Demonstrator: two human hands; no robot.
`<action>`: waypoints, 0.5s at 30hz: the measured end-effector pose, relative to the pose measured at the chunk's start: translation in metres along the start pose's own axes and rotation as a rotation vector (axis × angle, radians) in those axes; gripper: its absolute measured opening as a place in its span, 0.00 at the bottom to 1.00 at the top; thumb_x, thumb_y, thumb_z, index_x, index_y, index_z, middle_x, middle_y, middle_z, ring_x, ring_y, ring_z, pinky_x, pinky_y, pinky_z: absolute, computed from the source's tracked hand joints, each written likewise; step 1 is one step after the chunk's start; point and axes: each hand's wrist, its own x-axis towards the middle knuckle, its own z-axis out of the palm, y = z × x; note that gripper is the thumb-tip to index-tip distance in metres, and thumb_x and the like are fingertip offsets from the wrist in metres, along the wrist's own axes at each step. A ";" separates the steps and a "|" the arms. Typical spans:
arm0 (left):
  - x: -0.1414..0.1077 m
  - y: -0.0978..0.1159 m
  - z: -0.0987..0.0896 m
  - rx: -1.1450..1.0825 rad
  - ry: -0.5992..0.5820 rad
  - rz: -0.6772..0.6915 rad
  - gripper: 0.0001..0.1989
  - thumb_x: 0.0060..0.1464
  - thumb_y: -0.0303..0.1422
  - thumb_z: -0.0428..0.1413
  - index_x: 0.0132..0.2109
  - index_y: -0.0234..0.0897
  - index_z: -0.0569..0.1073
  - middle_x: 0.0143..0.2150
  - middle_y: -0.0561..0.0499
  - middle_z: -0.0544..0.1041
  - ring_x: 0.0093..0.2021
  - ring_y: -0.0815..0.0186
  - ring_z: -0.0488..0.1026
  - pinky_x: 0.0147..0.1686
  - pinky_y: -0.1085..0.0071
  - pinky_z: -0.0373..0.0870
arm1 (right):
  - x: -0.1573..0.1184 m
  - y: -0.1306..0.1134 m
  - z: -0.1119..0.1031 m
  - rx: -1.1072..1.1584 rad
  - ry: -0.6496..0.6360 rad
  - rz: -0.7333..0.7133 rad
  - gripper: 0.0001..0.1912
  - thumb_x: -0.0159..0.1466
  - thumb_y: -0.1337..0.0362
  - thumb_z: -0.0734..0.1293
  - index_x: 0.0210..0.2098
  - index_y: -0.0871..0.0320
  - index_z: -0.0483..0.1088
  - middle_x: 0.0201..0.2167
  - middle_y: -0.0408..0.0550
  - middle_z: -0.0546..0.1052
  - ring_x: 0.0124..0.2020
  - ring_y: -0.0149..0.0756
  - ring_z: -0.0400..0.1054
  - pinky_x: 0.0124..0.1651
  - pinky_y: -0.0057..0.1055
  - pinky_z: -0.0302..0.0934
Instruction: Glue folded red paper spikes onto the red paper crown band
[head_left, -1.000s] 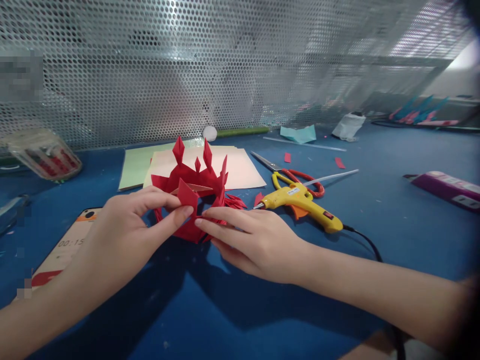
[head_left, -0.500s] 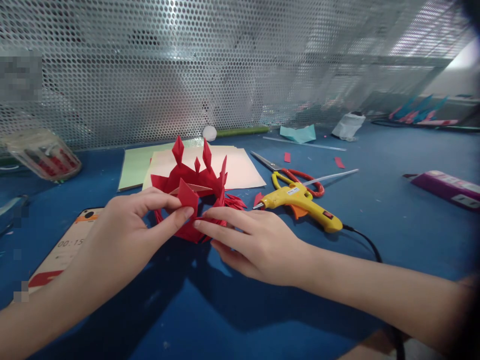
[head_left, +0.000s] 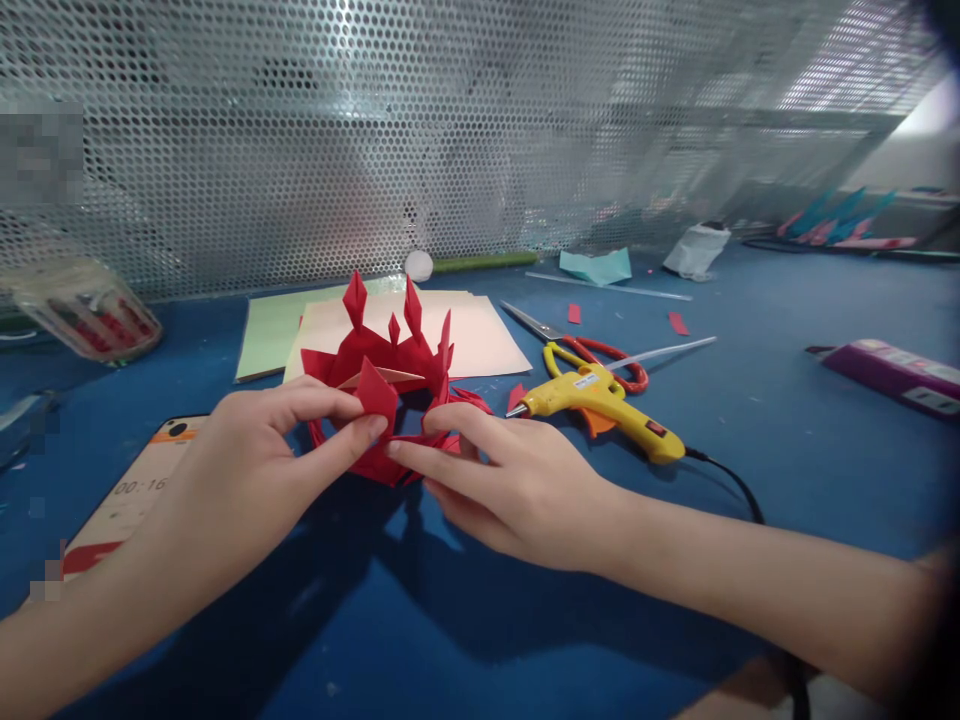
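The left hand [head_left: 247,450] closes its grip on an upright tip of the red folded-paper piece [head_left: 375,350], short of the desk's [head_left: 787,480] far edge. The right hand [head_left: 532,490] touches the near side; whether it pinches, I cannot tell. Likely steadying or shaping; any adjustment calls for light pressure.

Open blue tabletop [head_left: 750,450] at right, yellow glue gun [head_left: 600,400] and scissors [head_left: 570,345] blocking the middle, phone [head_left: 142,485] perhaps partly hidden left

The phone [head_left: 139,485] is placed left of the folded paper model [head_left: 364,350]. Behind the glue gun [head_left: 592,392], scissors [head_left: 571,343] are set.
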 end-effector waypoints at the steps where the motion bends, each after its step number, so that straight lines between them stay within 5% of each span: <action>1: 0.000 0.000 0.000 -0.003 -0.004 -0.002 0.08 0.47 0.43 0.57 0.30 0.50 0.79 0.33 0.60 0.81 0.37 0.64 0.77 0.37 0.71 0.67 | 0.000 0.000 0.000 0.001 0.001 0.003 0.17 0.66 0.68 0.57 0.52 0.59 0.68 0.43 0.52 0.73 0.28 0.28 0.66 0.26 0.25 0.60; 15: 0.002 0.001 0.001 0.006 -0.010 -0.002 0.08 0.47 0.43 0.57 0.33 0.51 0.79 0.34 0.61 0.81 0.37 0.66 0.76 0.39 0.71 0.66 | -0.001 0.000 0.001 0.021 0.015 0.012 0.17 0.65 0.68 0.58 0.52 0.58 0.69 0.42 0.52 0.72 0.27 0.28 0.66 0.26 0.26 0.61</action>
